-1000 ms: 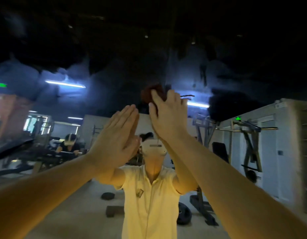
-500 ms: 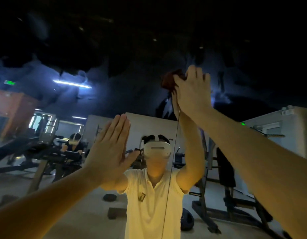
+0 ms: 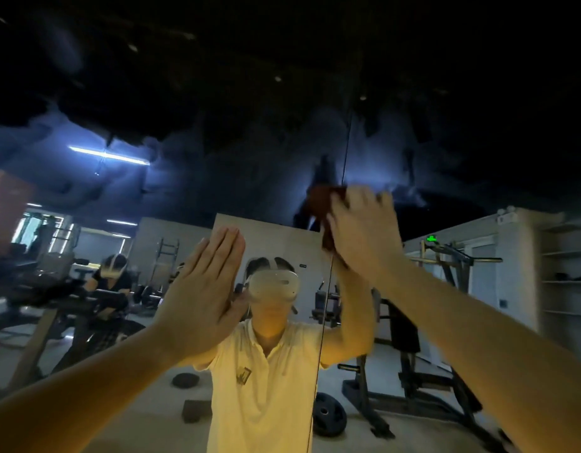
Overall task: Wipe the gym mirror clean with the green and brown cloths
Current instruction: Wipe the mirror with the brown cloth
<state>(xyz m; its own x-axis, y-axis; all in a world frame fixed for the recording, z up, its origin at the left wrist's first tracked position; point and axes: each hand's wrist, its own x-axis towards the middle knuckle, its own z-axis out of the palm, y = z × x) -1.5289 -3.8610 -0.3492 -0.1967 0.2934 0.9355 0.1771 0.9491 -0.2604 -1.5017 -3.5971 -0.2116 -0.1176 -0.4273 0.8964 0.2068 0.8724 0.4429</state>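
Pressing the crumpled dark brown cloth (image 3: 318, 204) high on the large glass gym mirror (image 3: 152, 191) with my flat right hand (image 3: 364, 237), I risk smears from my bare left hand (image 3: 204, 289), spread flat on the glass.

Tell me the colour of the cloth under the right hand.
The cloth is dark reddish brown; it shows in the head view.
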